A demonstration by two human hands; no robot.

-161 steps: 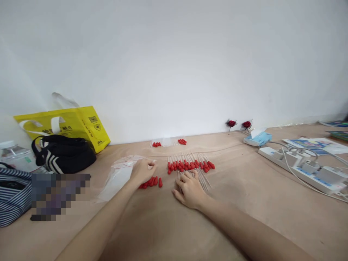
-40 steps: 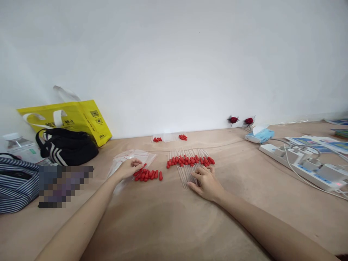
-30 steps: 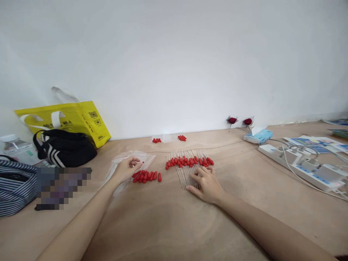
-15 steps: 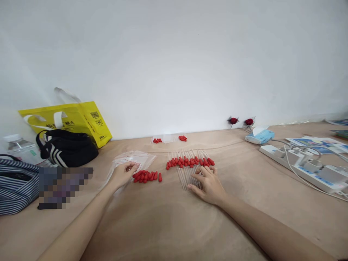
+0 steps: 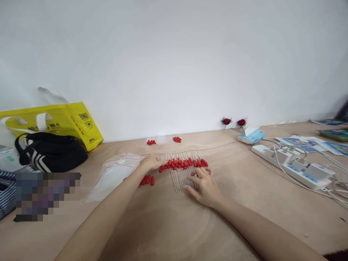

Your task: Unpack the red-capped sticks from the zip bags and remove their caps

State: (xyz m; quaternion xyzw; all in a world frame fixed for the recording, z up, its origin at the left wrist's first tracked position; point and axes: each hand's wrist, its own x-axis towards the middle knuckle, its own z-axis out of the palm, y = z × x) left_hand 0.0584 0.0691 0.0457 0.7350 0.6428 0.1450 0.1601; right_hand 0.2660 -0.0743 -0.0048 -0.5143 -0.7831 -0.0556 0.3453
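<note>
A row of clear glass droppers with red rubber bulbs (image 5: 183,163) lies on the tan table. My left hand (image 5: 151,162) reaches to the left end of that row, fingers curled together near a red bulb; what it pinches is too small to make out. Loose red bulbs (image 5: 148,179) lie just under my left wrist, beside clear plastic bags (image 5: 115,174). My right hand (image 5: 203,185) rests on a bunch of bare glass tubes (image 5: 181,178) in front of the row, fingers bent on them.
Two small bags with red bulbs (image 5: 163,140) lie by the wall. A yellow bag (image 5: 62,121), a black striped bag (image 5: 50,154) and a blurred patch sit at the left. Power strips with cables (image 5: 296,165), a tissue pack (image 5: 250,137) and two red roses (image 5: 233,122) are at the right.
My left hand has moved right from the loose bulbs by the plastic bags to the left end of the dropper row. The right hand stays on the glass tubes. The camera turned slightly.
</note>
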